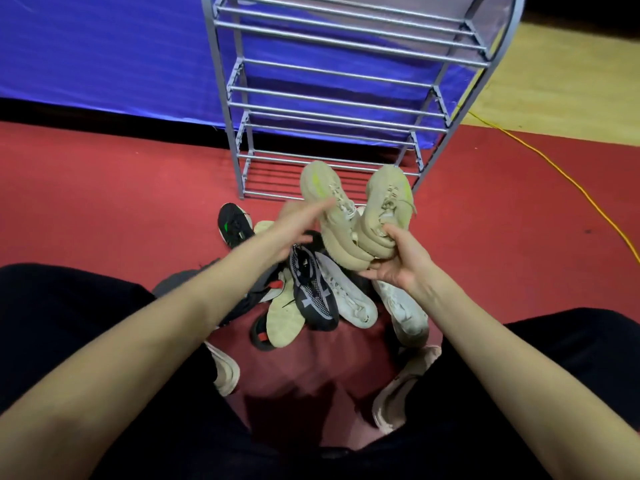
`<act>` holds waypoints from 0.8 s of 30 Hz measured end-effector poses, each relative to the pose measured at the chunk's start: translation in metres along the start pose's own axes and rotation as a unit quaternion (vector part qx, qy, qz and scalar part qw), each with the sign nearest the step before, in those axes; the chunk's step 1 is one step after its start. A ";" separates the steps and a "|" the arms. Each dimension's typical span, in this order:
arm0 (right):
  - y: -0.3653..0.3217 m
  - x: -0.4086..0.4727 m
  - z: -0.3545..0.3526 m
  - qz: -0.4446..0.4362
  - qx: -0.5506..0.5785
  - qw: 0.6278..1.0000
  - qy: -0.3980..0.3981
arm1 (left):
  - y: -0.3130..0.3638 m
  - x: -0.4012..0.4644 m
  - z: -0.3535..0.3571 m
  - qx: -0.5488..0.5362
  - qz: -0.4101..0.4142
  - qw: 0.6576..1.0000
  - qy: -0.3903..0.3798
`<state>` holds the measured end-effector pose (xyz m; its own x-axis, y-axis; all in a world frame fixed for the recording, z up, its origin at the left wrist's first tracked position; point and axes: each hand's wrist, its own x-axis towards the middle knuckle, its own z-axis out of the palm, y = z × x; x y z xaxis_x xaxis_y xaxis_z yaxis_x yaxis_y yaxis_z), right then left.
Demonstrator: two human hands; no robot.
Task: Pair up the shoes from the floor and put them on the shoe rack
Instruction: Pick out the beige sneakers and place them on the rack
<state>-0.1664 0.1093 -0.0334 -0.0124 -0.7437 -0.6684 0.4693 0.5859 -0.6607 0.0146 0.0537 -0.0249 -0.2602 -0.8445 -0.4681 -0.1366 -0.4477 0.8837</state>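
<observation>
Dark-trousered knees (69,341) nearest, framing a heap of mixed shoes (318,299) on the red floor (104,202). Right hand (398,261), fingers (391,233) pinching the heels of two beige shoes (360,216) held side by side, toes up, above the heap. Left hand (294,223) blurred, fingers spread, just beside the pair. Grey shoe rack (332,109) beyond, shelves bare.

Two beige shoes (356,216) held up, roughly nine shoes (313,296) piled on floor, one shoe rack (332,81)
</observation>
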 end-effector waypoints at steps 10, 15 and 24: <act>-0.008 0.053 -0.044 0.015 -0.036 0.999 0.033 | -0.056 0.053 0.054 -0.010 -0.101 0.995 -0.018; -0.017 0.097 -0.075 0.012 -0.154 0.982 0.106 | -0.075 0.097 0.040 0.083 -0.076 0.994 0.007; -0.047 0.216 -0.116 -0.092 -0.186 0.965 0.159 | -0.087 0.203 0.038 0.002 -0.116 0.993 -0.010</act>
<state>-0.2935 -0.0411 -0.1863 -0.3628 -0.7444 -0.5605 0.0855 0.5724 -0.8155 -0.0631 -0.0673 -0.1969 -0.2408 -0.7125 -0.6590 -0.1981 -0.6286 0.7521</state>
